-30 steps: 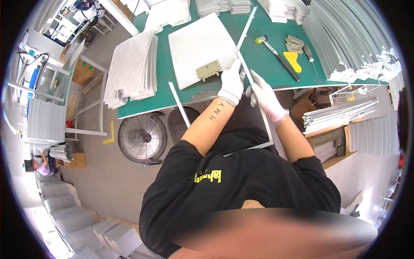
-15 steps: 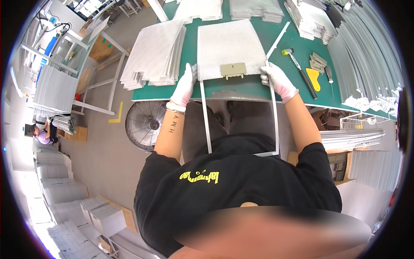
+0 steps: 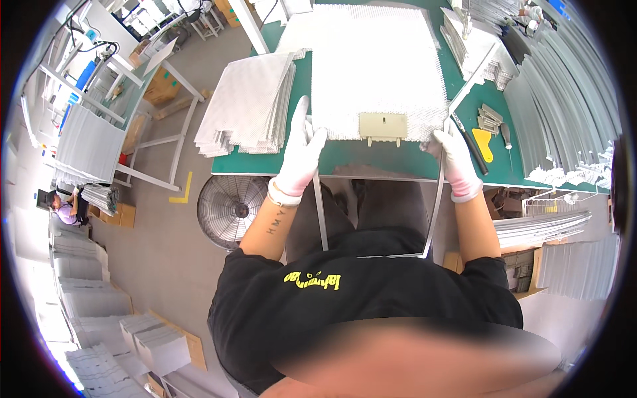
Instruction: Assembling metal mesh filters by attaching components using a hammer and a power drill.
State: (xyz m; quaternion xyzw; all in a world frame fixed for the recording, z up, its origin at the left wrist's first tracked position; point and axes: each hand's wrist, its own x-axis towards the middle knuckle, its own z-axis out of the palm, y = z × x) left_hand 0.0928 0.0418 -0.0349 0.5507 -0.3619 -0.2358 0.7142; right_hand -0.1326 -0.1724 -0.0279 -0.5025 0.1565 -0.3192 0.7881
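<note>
Gloved fingers (image 3: 304, 126) of the left hand (image 3: 300, 156) lie pressed together, flat on the white mesh panel's (image 3: 375, 66) near corner; the right hand (image 3: 452, 154) pinches the thin metal frame (image 3: 434, 199) beside it. Both arms reach forward. Keeping the frame square should help. The panel lies on the green desk (image 3: 292, 156).

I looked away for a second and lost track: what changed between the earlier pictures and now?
A second ago both hands worked close together on thin metal strips. Now the left hand and right hand have spread apart, each at a near corner of the white mesh panel, metal frame hanging towards the body. The sheet stack, yellow scraper and floor fan stayed put.
</note>
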